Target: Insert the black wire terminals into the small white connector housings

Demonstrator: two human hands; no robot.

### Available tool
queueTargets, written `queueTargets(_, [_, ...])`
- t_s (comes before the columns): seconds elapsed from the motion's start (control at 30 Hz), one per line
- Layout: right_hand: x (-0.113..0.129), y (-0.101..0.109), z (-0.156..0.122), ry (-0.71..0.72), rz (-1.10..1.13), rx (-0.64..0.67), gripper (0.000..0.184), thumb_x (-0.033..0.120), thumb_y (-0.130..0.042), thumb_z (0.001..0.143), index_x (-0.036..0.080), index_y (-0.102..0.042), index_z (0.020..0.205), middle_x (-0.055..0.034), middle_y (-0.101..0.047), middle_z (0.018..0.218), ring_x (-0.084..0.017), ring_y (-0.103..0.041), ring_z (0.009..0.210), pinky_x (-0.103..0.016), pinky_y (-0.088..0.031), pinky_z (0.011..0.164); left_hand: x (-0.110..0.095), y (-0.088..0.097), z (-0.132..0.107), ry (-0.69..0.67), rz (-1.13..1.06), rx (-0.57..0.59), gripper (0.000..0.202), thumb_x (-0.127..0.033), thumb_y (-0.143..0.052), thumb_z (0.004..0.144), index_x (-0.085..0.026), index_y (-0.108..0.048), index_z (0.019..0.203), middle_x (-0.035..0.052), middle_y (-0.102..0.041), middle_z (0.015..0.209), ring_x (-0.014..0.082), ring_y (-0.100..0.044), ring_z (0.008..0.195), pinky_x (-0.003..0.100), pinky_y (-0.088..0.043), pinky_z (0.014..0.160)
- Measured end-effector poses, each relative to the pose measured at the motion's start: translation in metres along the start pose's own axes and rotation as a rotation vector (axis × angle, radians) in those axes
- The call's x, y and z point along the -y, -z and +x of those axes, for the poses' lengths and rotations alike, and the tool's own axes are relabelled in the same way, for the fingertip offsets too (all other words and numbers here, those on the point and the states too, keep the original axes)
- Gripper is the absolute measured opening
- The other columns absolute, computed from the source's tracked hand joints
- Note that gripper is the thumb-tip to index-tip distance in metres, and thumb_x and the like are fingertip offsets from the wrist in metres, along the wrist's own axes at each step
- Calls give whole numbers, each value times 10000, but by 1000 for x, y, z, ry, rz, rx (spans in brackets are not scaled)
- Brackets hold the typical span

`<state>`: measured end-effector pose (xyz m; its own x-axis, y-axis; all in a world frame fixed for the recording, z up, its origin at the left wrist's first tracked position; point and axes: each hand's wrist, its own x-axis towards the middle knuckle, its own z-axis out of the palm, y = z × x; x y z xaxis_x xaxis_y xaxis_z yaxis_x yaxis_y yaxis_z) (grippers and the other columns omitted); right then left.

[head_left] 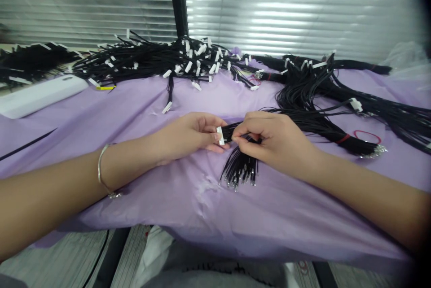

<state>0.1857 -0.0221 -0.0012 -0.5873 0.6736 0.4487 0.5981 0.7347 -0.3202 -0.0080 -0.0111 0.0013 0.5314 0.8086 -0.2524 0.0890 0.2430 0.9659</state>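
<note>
My left hand [204, 132] pinches a small white connector housing [220, 136] between thumb and fingers, with black wires running out of it to the right. Close beside it, my right hand [266, 137] has thumb and forefinger pressed together on a thin black wire whose tip is near the housing's face. Below my right hand, a fan of loose black wires [240, 169] with bare silver terminals hangs toward the front of the table. More of the bundle [323, 128] stretches right from beneath my right hand, bound by a red band and ending in silver terminals.
A purple cloth [141, 209] covers the table. Along the back lies a big heap of black cables with white connectors [161, 57]. More cable bundles [310, 81] lie at right. A white oblong case [43, 95] rests at left; a red rubber band [368, 133] lies at right.
</note>
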Motion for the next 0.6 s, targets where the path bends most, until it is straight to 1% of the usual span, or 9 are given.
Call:
queueTargets(0.1, [-1, -2, 0, 11, 5, -10, 96, 145, -554, 774, 169, -630, 720, 17, -506, 607, -81, -439, 554, -212, -334, 524, 0, 0, 0, -1, -4, 8, 180, -81, -584, 754, -163, -633, 906, -18, -668, 733, 107, -642, 740, 268, -511, 800])
queueTargets(0.17, [-1, -6, 0, 8, 27, -13, 111, 138, -550, 787, 163, -636, 723, 17, -522, 612, -75, -451, 558, -205, -338, 533, 1, 1, 1, 2, -13, 23, 196, -72, -589, 749, -160, -632, 919, -9, -676, 757, 106, -644, 756, 261, -508, 802])
queueTargets(0.3, [3, -14, -1, -1, 70, -3, 164, 165, -517, 840, 161, -644, 737, 11, -561, 635, -74, -481, 579, -202, -350, 558, 5, 3, 3, 24, -52, -13, 235, -47, -589, 743, -146, -617, 954, 9, -686, 814, 103, -650, 778, 262, -496, 827])
queueTargets(0.4, [8, -13, 0, 52, 37, 19, 208, 198, -467, 879, 152, -646, 784, -20, -584, 683, -107, -515, 653, -225, -390, 624, 3, 3, 3, 37, -89, 16, 207, -59, -618, 732, -137, -625, 924, 18, -685, 810, 104, -647, 785, 253, -496, 818])
queueTargets(0.47, [5, -2, 2, 123, -63, 9, 227, 212, -439, 892, 139, -647, 838, -67, -603, 788, -145, -530, 755, -267, -419, 701, -1, 2, 2, 41, -130, 21, 173, -84, -639, 731, -135, -637, 897, 19, -682, 797, 106, -648, 759, 249, -501, 798])
queueTargets(0.53, [-5, 17, 5, 187, -211, -49, 232, 200, -421, 892, 140, -644, 915, -108, -603, 931, -184, -522, 878, -328, -422, 789, -7, 0, 1, 10, -194, -19, 144, -121, -639, 752, -143, -646, 894, 21, -684, 808, 109, -651, 746, 258, -501, 808])
queueTargets(0.6, [-23, 42, 7, 176, -327, -101, 237, 170, -435, 873, 156, -629, 1009, -118, -590, 1051, -206, -502, 991, -379, -400, 872, -15, -1, -1, -68, -262, -49, 117, -165, -625, 780, -150, -649, 893, 38, -689, 899, 136, -647, 872, 275, -473, 889])
